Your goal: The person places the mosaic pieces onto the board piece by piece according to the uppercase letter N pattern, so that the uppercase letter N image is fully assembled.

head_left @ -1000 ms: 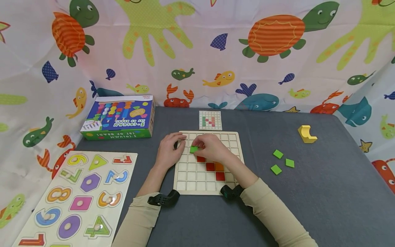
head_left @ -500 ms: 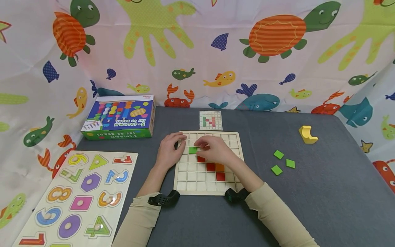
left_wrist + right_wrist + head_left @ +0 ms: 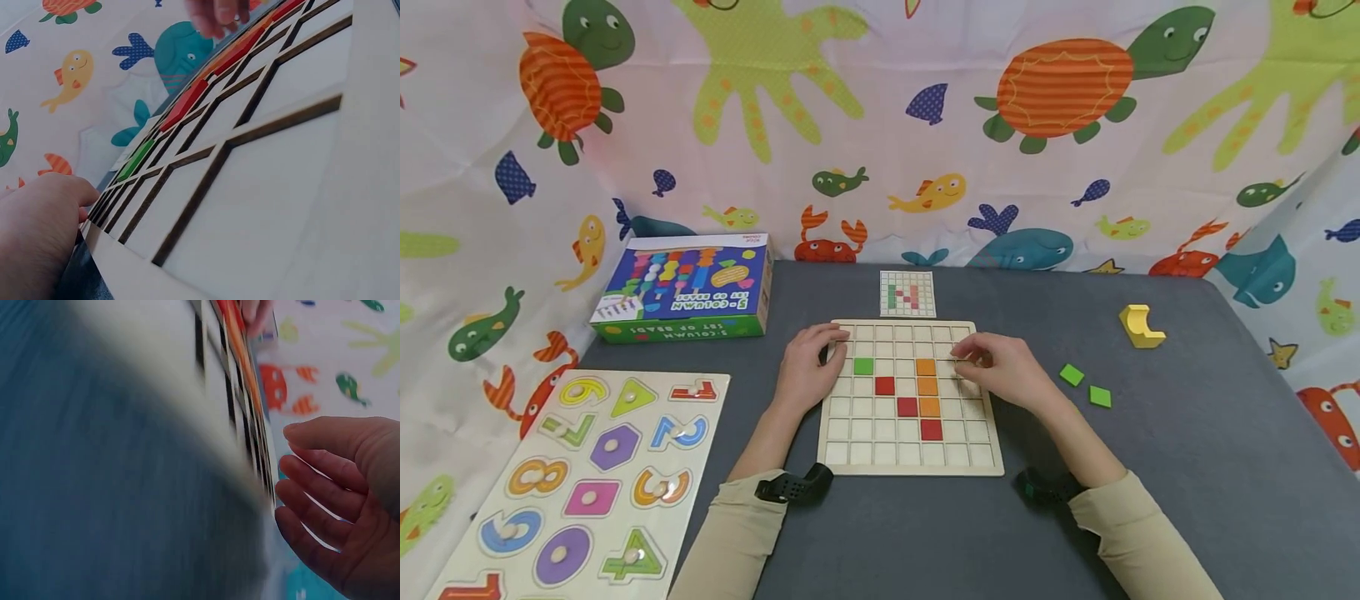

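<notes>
A wooden grid board (image 3: 872, 469) lies on the table. On it sit one green square tile (image 3: 863, 366), a diagonal of red tiles (image 3: 907, 407) and a column of orange tiles (image 3: 928, 386). My left hand (image 3: 805, 367) rests at the board's upper left edge, its fingertips on the rim. Over the right edge of the board hovers my right hand (image 3: 1003, 367). Its fingers are loosely bent with nothing between them, as the right wrist view (image 3: 350, 494) also shows. Two loose green tiles (image 3: 1100, 397) lie to the right of that hand.
A small pattern card (image 3: 907, 293) lies behind the board. At the back left is a bead set box (image 3: 685, 287), with a number-and-shape puzzle board (image 3: 587, 467) in front of it. A yellow curved block (image 3: 1141, 326) stands at the right.
My right hand has let go of the green tile on the board and moved right, uncovering the orange column. A third loose green tile is now out of sight by the right forearm.
</notes>
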A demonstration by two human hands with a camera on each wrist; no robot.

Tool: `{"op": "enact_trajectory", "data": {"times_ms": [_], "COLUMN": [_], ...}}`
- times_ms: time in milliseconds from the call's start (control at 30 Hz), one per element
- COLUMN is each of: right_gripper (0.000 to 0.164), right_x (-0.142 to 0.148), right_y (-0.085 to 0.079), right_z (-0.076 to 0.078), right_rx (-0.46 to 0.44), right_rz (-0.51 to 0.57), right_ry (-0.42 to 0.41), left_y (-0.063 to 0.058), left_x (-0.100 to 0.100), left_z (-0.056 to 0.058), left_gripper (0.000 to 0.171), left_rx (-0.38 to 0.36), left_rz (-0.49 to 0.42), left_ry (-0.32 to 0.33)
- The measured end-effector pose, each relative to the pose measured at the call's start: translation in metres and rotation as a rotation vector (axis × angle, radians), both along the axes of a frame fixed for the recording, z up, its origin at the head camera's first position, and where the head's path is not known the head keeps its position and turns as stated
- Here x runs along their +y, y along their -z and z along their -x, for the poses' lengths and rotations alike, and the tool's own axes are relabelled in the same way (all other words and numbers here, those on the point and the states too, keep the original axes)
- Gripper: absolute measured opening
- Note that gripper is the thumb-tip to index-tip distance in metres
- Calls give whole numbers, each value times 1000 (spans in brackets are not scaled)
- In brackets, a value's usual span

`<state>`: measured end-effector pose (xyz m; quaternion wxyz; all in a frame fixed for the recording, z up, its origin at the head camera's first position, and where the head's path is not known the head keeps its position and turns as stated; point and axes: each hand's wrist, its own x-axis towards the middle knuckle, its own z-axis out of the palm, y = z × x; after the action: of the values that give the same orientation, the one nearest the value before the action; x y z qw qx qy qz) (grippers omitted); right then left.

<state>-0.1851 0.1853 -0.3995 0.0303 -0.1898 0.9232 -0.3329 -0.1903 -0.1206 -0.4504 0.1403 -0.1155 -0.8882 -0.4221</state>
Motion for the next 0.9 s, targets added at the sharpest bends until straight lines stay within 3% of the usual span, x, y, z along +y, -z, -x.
{"op": "enact_trajectory", "data": {"times_ms": [467, 700, 900], "right_gripper": [22, 26, 32], "right_x": [108, 132, 139], "right_y": [-4, -5, 0], "right_z": [-23, -26, -26], "right_rx": [39, 26, -15], "right_rz": [-131, -157, -186], "right_ry": [192, 249, 230], "left_y": [1, 1, 3], "left_x": [1, 0, 0], "left_z": [-1, 0, 1], "left_gripper": [23, 24, 23], "left_rx": [11, 7, 20], "left_rz": [5, 3, 6], "left_ry": [-7, -1, 2]}}
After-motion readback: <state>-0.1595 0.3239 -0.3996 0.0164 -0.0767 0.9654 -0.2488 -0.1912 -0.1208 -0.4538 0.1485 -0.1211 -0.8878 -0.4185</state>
